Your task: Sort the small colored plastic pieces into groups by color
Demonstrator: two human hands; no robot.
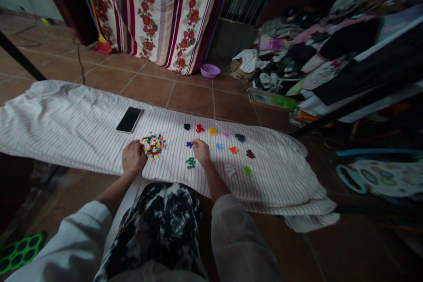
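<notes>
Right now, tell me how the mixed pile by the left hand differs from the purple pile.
The mixed pile has many colors; the purple pile has one. The mixed pile spreads wide, while the purple pile is small. The mixed pile lies beside the left hand, the purple pile beside the right hand. Both lie on the striped cloth.

Mixed-colour pieces — loosely heaped; 12 single-colour piles — rightward.

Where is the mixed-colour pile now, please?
In the head view, the mixed-colour pile lies left of centre, right of the left hand and near the phone.
</notes>
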